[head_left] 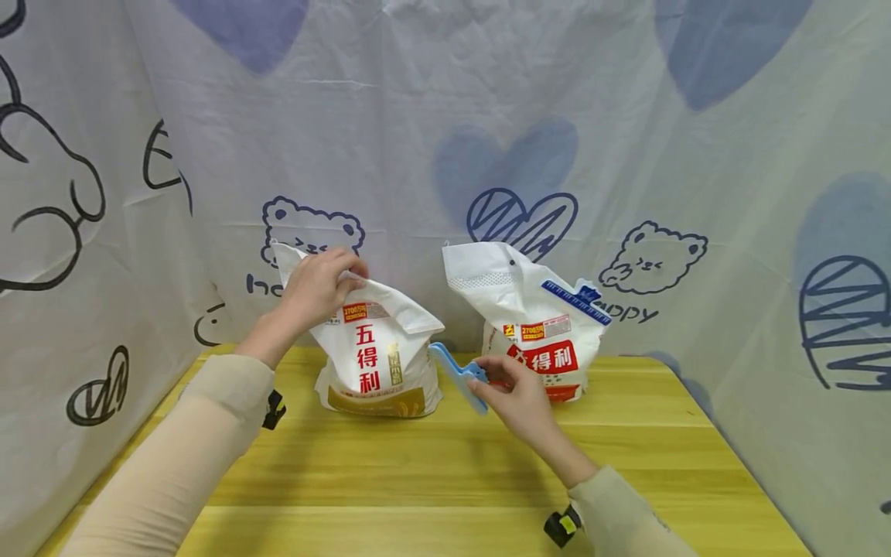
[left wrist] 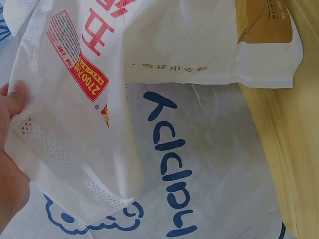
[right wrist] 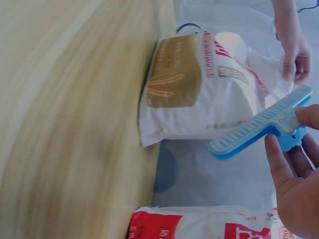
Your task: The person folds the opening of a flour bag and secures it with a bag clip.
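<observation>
My left hand [head_left: 322,285] grips the top edge of a white flour bag [head_left: 411,352] with a gold band at its base. The left wrist view shows the thumb [left wrist: 17,97] against the bag's folded upper part, while the other fingers are mostly hidden. In my right hand [head_left: 518,404] is a light blue bag clip [head_left: 459,377], pinched by its handle between thumb and fingers. The clip's long ridged bar [right wrist: 259,124] points away from the hand. It is held in front of the gap between the two bags, apart from the gold-banded bag's top.
A second white flour bag [head_left: 501,305], with red print, stands to the right on the wooden table [head_left: 390,472]. A dark blue clip [head_left: 576,300] sits across its folded top. Behind the table hangs a pale curtain [head_left: 390,139] with bear and heart drawings.
</observation>
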`<action>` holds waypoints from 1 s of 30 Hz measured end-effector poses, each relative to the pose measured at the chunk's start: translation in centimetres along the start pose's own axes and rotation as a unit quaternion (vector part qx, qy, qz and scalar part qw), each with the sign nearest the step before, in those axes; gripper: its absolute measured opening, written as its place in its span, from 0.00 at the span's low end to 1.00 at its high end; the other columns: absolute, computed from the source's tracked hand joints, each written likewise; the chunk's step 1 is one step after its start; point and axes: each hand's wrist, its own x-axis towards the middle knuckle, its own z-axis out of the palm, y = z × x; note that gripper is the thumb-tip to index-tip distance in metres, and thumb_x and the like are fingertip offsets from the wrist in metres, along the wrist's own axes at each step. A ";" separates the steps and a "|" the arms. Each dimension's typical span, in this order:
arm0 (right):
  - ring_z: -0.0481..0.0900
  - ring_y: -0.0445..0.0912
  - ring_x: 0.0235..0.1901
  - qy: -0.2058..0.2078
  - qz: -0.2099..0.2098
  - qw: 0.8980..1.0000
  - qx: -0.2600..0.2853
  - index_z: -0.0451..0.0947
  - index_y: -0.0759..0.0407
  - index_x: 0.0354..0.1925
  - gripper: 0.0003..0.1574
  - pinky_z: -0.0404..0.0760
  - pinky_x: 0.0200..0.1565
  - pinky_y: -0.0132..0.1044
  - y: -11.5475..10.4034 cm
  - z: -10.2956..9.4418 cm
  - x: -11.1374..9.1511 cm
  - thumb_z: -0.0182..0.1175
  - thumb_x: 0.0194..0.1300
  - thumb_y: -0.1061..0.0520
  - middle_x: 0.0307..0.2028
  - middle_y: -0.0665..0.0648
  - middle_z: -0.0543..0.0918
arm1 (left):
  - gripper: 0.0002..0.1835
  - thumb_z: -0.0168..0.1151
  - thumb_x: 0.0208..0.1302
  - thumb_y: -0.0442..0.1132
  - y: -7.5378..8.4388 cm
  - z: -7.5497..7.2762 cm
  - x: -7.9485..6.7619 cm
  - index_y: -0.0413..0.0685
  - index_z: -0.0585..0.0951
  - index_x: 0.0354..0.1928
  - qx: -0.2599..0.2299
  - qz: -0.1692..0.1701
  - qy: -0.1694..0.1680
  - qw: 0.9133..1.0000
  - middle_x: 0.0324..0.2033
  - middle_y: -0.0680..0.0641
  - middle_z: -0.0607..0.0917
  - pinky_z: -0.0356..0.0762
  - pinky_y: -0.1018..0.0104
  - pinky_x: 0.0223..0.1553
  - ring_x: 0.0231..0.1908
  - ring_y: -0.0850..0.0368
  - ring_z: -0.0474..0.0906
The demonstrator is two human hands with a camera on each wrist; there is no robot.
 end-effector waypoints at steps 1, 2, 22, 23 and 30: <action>0.85 0.51 0.47 0.003 0.000 1.000 0.002 0.84 0.61 0.53 0.18 0.87 0.50 0.36 -0.2 0.0 0.2 0.72 0.65 0.62 0.46 0.59 0.88 | 0.06 0.68 0.69 0.34 0.0 0.0 0.0 0.48 0.85 0.46 0.000 0.000 0.001 1.000 0.44 0.46 0.85 0.74 0.41 0.59 0.47 0.44 0.82; 0.85 0.51 0.47 0.006 0.000 1.000 0.005 0.84 0.61 0.54 0.19 0.87 0.51 0.36 -0.3 -0.1 0.3 0.72 0.65 0.62 0.47 0.59 0.88 | 0.06 0.68 0.69 0.34 -0.1 0.0 0.0 0.48 0.85 0.46 0.000 0.001 0.001 1.000 0.45 0.46 0.85 0.74 0.41 0.59 0.47 0.44 0.82; 0.88 0.52 0.48 0.049 -0.100 0.994 -0.012 0.85 0.62 0.53 0.18 0.88 0.48 0.38 -2.9 0.8 4.2 0.72 0.66 0.60 0.48 0.59 0.89 | 0.06 0.69 0.68 0.33 -0.2 0.2 -0.2 0.48 0.86 0.45 -0.001 0.012 0.012 1.000 0.44 0.46 0.86 0.74 0.41 0.59 0.47 0.44 0.82; 0.88 0.52 0.48 0.048 -0.105 0.993 -0.013 0.85 0.62 0.53 0.18 0.88 0.48 0.38 -3.0 0.8 4.5 0.72 0.66 0.60 0.48 0.59 0.89 | 0.06 0.69 0.68 0.33 -0.3 0.2 -0.2 0.48 0.86 0.45 -0.001 0.011 0.012 1.000 0.44 0.46 0.86 0.74 0.40 0.59 0.47 0.44 0.82; 0.88 0.54 0.46 0.051 -0.154 0.987 -0.017 0.84 0.66 0.54 0.18 0.88 0.48 0.39 -3.5 1.1 6.1 0.71 0.66 0.64 0.47 0.62 0.89 | 0.06 0.69 0.68 0.33 -0.2 0.3 -0.3 0.49 0.86 0.45 -0.002 0.008 0.013 1.000 0.44 0.47 0.86 0.74 0.40 0.60 0.47 0.44 0.82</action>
